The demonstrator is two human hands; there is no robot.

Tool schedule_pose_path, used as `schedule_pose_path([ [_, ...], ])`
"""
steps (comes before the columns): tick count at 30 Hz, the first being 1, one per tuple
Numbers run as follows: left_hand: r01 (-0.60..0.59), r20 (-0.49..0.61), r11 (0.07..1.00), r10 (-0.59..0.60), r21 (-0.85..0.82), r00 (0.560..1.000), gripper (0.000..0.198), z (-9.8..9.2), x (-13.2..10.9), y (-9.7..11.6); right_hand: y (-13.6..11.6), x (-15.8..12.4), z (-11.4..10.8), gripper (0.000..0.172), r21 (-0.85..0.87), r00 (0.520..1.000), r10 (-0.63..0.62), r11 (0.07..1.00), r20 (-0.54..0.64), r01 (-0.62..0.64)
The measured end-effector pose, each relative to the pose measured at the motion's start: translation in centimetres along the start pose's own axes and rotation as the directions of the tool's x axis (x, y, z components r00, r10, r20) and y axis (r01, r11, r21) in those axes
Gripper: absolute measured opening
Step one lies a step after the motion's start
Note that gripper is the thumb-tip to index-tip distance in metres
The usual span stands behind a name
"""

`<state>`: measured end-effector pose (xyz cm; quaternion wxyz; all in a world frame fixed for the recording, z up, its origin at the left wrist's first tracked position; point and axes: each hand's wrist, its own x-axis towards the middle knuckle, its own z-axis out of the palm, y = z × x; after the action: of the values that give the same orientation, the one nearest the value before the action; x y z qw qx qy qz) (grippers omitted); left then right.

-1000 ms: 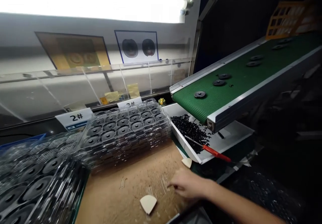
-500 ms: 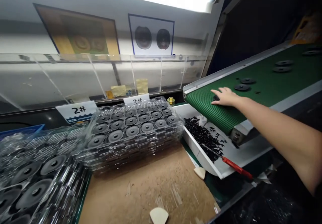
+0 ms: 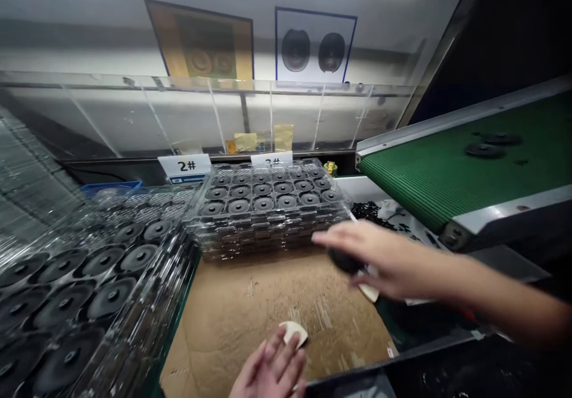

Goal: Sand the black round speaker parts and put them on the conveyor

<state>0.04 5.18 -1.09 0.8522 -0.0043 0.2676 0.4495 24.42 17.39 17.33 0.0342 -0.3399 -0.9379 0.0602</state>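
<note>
My right hand point(image 3: 384, 258), blurred by motion, is over the right side of a cardboard sheet point(image 3: 227, 308). Its fingers are closed around a dark, rounded disc-like part point(image 3: 345, 261), mostly hidden under the palm. At the bottom edge my left hand point(image 3: 272, 368) shows its palm, fingers stretched out and holding nothing. Its fingertips overlap a cream-coloured, fan-shaped pad point(image 3: 295, 329) in the view; whether they touch it I cannot tell. A second cream pad point(image 3: 370, 292) lies at the cardboard's right edge, partly covered by my right hand.
Stacked clear trays point(image 3: 268, 216) of black discs stand behind the cardboard, with more trays point(image 3: 111, 261) at left. A green conveyor belt point(image 3: 429, 165) carries black discs point(image 3: 485, 149) on the right. Below it, a white tray point(image 3: 357, 188) holds small black pieces point(image 3: 369, 211).
My right hand has left the belt with a dark part and come over the cardboard. My left hand has entered from below. The view has swung left.
</note>
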Motion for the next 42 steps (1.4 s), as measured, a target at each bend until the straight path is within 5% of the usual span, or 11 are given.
schedule_pose_path([
  [2,0.157,0.292,0.988,-0.150,0.001,0.945,0.028,1.0,0.1,-1.6,-5.4,-0.7,2.9,0.069,0.171,0.977,-0.199,0.968,0.079,0.183],
  [4,0.101,0.354,0.991,-0.063,-0.090,0.933,0.031,1.6,-0.2,-3.1,-8.9,-1.4,5.6,0.064,0.321,0.948,-0.295,0.915,0.116,0.245],
  [9,0.157,0.310,0.937,-0.055,-0.313,0.949,0.042,0.3,-1.7,-5.0,-11.6,-3.4,13.5,0.077,0.391,0.984,-0.096,0.920,0.152,0.029],
  [14,0.044,0.013,0.916,-0.043,-0.399,0.999,0.039,-0.5,-2.6,-4.9,-13.4,-4.6,19.7,0.092,0.397,0.982,0.190,0.903,-0.025,-0.165],
  [21,-0.023,0.020,0.974,0.029,-0.226,0.999,0.038,-0.2,-3.0,-4.1,-13.0,-2.3,18.5,0.071,0.385,0.989,0.070,0.923,-0.131,-0.014],
  [26,0.005,0.119,1.000,-0.009,0.031,0.993,0.024,-2.0,-3.8,-2.3,-11.9,-0.6,17.1,0.070,0.556,0.985,-0.147,0.813,-0.093,0.174],
  [32,0.069,0.172,0.988,-0.092,0.135,0.981,0.052,-3.3,-3.6,-0.5,-11.3,0.8,16.6,0.081,0.687,0.965,-0.260,0.697,-0.024,0.205],
  [35,0.022,0.180,0.996,-0.036,0.082,0.983,0.054,-3.4,-3.3,0.2,-10.0,0.6,18.1,0.073,0.634,0.998,0.032,0.771,0.056,-0.060],
  [38,-0.062,0.141,0.998,0.064,-0.020,0.988,0.046,-3.5,-3.2,0.6,-8.6,0.4,21.0,0.052,0.553,0.865,0.495,0.702,0.075,-0.450],
  [40,-0.133,0.080,0.990,0.137,-0.057,0.987,0.046,-3.5,-3.0,0.7,-8.3,0.3,23.4,0.045,0.512,0.812,0.579,0.677,0.073,-0.529],
  [42,-0.211,0.000,0.975,0.212,-0.069,0.977,0.045,-3.3,-2.8,0.7,-8.7,0.3,25.5,0.039,0.512,0.840,0.541,0.708,0.050,-0.486],
])
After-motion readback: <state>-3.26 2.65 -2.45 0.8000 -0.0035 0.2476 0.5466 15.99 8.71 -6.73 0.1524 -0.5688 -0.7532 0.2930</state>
